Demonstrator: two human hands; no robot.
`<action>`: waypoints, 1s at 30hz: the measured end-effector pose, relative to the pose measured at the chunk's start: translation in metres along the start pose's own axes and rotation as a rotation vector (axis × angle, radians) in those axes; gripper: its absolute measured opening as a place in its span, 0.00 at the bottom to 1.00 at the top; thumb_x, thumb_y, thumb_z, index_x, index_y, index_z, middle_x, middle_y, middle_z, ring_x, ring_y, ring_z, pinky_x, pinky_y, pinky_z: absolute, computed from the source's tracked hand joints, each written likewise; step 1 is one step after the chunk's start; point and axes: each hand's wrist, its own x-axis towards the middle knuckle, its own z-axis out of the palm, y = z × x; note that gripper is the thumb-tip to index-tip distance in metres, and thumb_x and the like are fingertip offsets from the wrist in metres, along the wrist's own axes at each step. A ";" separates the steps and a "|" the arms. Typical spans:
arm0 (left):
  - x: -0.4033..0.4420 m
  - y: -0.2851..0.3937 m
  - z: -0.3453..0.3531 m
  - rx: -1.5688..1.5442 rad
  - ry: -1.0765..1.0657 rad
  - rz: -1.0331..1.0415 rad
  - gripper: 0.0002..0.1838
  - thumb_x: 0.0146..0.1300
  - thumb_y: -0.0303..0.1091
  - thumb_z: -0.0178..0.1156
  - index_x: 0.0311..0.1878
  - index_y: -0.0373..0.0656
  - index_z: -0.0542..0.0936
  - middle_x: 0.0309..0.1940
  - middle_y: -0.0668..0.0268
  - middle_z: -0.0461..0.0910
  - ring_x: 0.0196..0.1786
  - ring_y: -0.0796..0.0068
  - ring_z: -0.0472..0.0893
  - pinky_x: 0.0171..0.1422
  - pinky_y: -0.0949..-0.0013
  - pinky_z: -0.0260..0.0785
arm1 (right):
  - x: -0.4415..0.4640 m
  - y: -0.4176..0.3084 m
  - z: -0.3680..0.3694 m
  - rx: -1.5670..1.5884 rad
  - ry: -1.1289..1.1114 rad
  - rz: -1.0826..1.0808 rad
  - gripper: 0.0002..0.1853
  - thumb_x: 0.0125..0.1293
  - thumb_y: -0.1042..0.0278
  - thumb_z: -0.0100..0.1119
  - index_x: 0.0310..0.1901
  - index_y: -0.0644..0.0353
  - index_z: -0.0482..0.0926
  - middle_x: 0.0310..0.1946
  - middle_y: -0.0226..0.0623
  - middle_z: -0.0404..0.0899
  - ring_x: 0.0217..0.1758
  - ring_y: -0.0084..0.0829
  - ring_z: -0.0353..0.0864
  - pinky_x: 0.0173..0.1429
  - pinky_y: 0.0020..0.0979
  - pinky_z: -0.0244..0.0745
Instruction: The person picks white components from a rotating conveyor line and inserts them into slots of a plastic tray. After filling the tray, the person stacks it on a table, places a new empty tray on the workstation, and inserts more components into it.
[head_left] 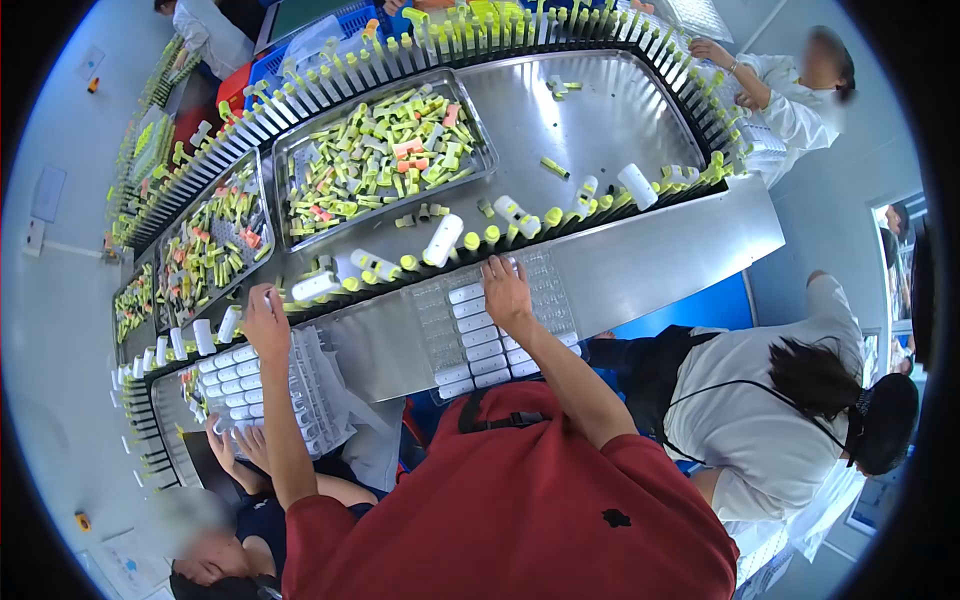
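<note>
My right hand (507, 292) reaches over the clear plastic tray (432, 318), its fingers bent around a pale piece I cannot make out. Below it, white oblong casings (483, 350) lie in rows in that tray. My left hand (267, 322) is raised at the near edge of the conveyor, fingers closed; what they hold, if anything, is mostly hidden. Nearest to it on the conveyor is a white casing (315, 286). Another white casing (443, 240) leans on the yellow-tipped pegs between my hands.
Metal trays hold many yellow-green, grey and orange parts (385, 150). A black-slatted conveyor with pegs (350, 75) loops around them. At lower left, another person's hands (235, 445) are by a stacked tray (315, 390). People in white stand right (780, 400) and upper right (800, 110).
</note>
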 end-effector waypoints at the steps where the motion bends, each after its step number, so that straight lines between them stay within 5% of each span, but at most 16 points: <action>1: -0.001 0.001 0.003 0.072 0.044 -0.018 0.10 0.80 0.37 0.57 0.49 0.40 0.79 0.39 0.51 0.84 0.42 0.44 0.86 0.44 0.47 0.77 | 0.004 0.002 0.002 -0.016 -0.005 -0.002 0.24 0.75 0.60 0.58 0.68 0.61 0.76 0.70 0.42 0.72 0.78 0.43 0.68 0.81 0.55 0.62; 3: 0.005 -0.003 0.012 0.422 0.014 0.073 0.13 0.81 0.40 0.55 0.42 0.42 0.75 0.36 0.52 0.81 0.40 0.44 0.83 0.43 0.44 0.74 | 0.014 0.004 0.003 -0.013 -0.084 0.058 0.22 0.72 0.57 0.64 0.62 0.58 0.80 0.66 0.40 0.74 0.75 0.41 0.69 0.76 0.58 0.65; 5: 0.013 -0.004 0.007 0.440 0.047 0.038 0.13 0.81 0.41 0.54 0.40 0.43 0.73 0.34 0.55 0.81 0.38 0.45 0.81 0.44 0.44 0.73 | 0.022 0.005 -0.008 0.040 -0.153 0.088 0.21 0.70 0.55 0.67 0.59 0.57 0.81 0.65 0.39 0.74 0.74 0.41 0.68 0.72 0.59 0.66; 6: 0.013 -0.014 0.005 0.455 -0.170 -0.135 0.10 0.79 0.38 0.56 0.50 0.40 0.76 0.47 0.53 0.82 0.53 0.48 0.83 0.59 0.45 0.73 | 0.023 0.009 -0.006 0.067 -0.111 0.050 0.18 0.69 0.56 0.69 0.55 0.55 0.83 0.64 0.38 0.75 0.74 0.39 0.70 0.69 0.62 0.66; 9: -0.012 0.003 -0.008 0.595 0.246 -0.071 0.18 0.78 0.35 0.55 0.66 0.38 0.74 0.68 0.48 0.75 0.74 0.45 0.71 0.79 0.39 0.55 | -0.004 0.009 -0.034 0.080 0.230 -0.102 0.15 0.70 0.62 0.67 0.55 0.56 0.82 0.60 0.39 0.79 0.68 0.41 0.75 0.68 0.59 0.68; 10: -0.034 0.006 -0.007 0.276 0.249 -0.181 0.27 0.76 0.33 0.54 0.75 0.36 0.68 0.80 0.46 0.63 0.85 0.41 0.54 0.85 0.36 0.36 | -0.018 0.008 -0.046 0.223 0.219 -0.071 0.15 0.71 0.62 0.66 0.54 0.58 0.81 0.58 0.40 0.80 0.65 0.42 0.78 0.69 0.56 0.69; 11: -0.053 0.025 -0.001 0.228 0.425 -0.223 0.25 0.74 0.31 0.55 0.72 0.34 0.69 0.75 0.45 0.68 0.80 0.40 0.59 0.83 0.37 0.43 | -0.026 0.005 -0.064 0.366 0.204 -0.042 0.15 0.72 0.61 0.65 0.54 0.59 0.81 0.57 0.40 0.82 0.62 0.44 0.80 0.71 0.54 0.70; 14: -0.118 0.097 0.028 -0.170 0.274 -0.176 0.24 0.66 0.22 0.57 0.66 0.31 0.73 0.65 0.45 0.73 0.69 0.40 0.69 0.80 0.43 0.52 | -0.024 -0.009 -0.143 0.631 0.289 -0.205 0.17 0.70 0.61 0.67 0.54 0.61 0.80 0.55 0.41 0.83 0.59 0.44 0.83 0.67 0.48 0.75; 17: -0.153 0.167 0.062 -0.442 -0.184 -0.078 0.17 0.63 0.22 0.60 0.56 0.36 0.79 0.59 0.50 0.79 0.65 0.47 0.76 0.74 0.47 0.64 | 0.037 -0.011 -0.203 0.301 0.480 -0.611 0.17 0.67 0.60 0.69 0.53 0.58 0.80 0.51 0.40 0.84 0.59 0.47 0.84 0.65 0.46 0.78; 20: -0.158 0.207 0.104 -0.601 -0.395 0.051 0.15 0.63 0.24 0.63 0.53 0.38 0.79 0.58 0.49 0.79 0.64 0.46 0.77 0.68 0.47 0.70 | 0.080 -0.004 -0.193 0.008 0.332 -0.722 0.19 0.68 0.53 0.68 0.51 0.60 0.81 0.45 0.39 0.85 0.52 0.42 0.88 0.58 0.41 0.83; 23: -0.148 0.245 0.126 -0.540 -0.369 0.009 0.17 0.64 0.25 0.64 0.56 0.38 0.80 0.58 0.50 0.80 0.64 0.45 0.77 0.68 0.47 0.70 | 0.077 -0.033 -0.191 -0.202 0.127 -0.578 0.20 0.72 0.49 0.64 0.47 0.61 0.81 0.41 0.38 0.85 0.43 0.38 0.90 0.50 0.38 0.86; 24: -0.150 0.252 0.133 -0.486 -0.365 0.032 0.18 0.64 0.26 0.64 0.57 0.38 0.80 0.58 0.51 0.80 0.64 0.45 0.77 0.68 0.47 0.70 | 0.077 -0.043 -0.178 -0.250 0.231 -0.586 0.21 0.74 0.47 0.63 0.46 0.62 0.80 0.37 0.39 0.85 0.34 0.36 0.90 0.37 0.34 0.86; 27: -0.148 0.261 0.154 -0.343 -0.337 0.074 0.21 0.65 0.28 0.64 0.61 0.38 0.80 0.59 0.51 0.80 0.64 0.46 0.77 0.68 0.48 0.70 | 0.084 -0.081 -0.145 -0.322 0.241 -0.327 0.22 0.75 0.48 0.63 0.45 0.63 0.78 0.35 0.39 0.83 0.30 0.35 0.89 0.31 0.33 0.84; 28: -0.148 0.260 0.160 -0.312 -0.321 0.079 0.21 0.66 0.28 0.64 0.62 0.38 0.80 0.60 0.50 0.80 0.64 0.46 0.77 0.68 0.48 0.70 | 0.089 -0.088 -0.141 -0.181 0.231 -0.326 0.18 0.73 0.55 0.63 0.47 0.66 0.79 0.34 0.38 0.84 0.29 0.34 0.88 0.25 0.32 0.82; 30: -0.143 0.252 0.172 -0.313 -0.351 0.083 0.21 0.68 0.29 0.62 0.64 0.38 0.80 0.60 0.49 0.81 0.64 0.46 0.79 0.67 0.49 0.71 | 0.089 -0.103 -0.133 -0.053 0.231 -0.260 0.21 0.74 0.54 0.62 0.52 0.67 0.76 0.36 0.40 0.83 0.31 0.36 0.89 0.27 0.34 0.84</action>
